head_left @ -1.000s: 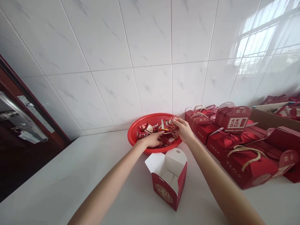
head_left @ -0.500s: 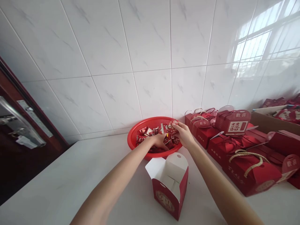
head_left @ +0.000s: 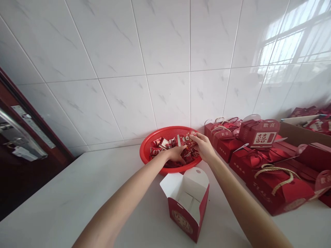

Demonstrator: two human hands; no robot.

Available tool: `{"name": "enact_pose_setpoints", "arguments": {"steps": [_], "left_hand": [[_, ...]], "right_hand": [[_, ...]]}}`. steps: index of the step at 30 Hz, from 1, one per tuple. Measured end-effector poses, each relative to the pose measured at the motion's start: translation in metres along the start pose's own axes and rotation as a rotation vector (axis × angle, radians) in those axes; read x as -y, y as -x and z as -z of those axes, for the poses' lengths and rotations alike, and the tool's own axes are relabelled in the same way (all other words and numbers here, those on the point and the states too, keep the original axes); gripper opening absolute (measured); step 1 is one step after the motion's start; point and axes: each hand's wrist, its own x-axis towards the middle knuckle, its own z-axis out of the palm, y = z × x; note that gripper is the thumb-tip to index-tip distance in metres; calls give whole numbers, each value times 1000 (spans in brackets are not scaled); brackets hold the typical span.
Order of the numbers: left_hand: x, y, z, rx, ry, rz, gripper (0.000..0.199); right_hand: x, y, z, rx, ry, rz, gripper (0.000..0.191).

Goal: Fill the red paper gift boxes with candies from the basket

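My right hand pinches a red patterned packet at the right side of a round red plastic basket. Inside the basket lie several small red wrapped candies. My left hand reaches in among them, its thumb and fingers curled around a wrapped candy; its fingertips are partly hidden. In front of the basket, between my forearms, a red gift box stands upright with its white-lined flaps apart. Its visible inside shows only white card.
Red gift boxes with rope handles crowd the right side, some stacked. Behind them sits a brown carton with red items. A tiled wall rises behind the white tabletop. A door with a metal handle is at left.
The camera view has shifted slightly. My left hand has turned a little among the candies. My right hand keeps its hold on the packet, and the gift box has stayed put.
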Motion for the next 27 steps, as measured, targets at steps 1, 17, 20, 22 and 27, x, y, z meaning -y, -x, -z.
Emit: {"name": "enact_pose_setpoints", "arguments": {"steps": [1, 17, 20, 22, 27], "left_hand": [[0, 0, 0, -2, 4, 0, 54], [-21, 5, 2, -70, 119, -8, 30], [-23, 5, 2, -70, 185, -20, 17], [-23, 5, 2, -66, 227, -27, 12], [-22, 3, 2, -85, 297, -8, 6]], "right_hand": [[0, 0, 0, 0, 0, 3, 32], [0, 0, 0, 0, -1, -9, 30], [-1, 0, 1, 2, 3, -29, 31], [-1, 0, 1, 2, 15, -23, 32], [-1, 0, 0, 5, 20, 18, 31]]}}
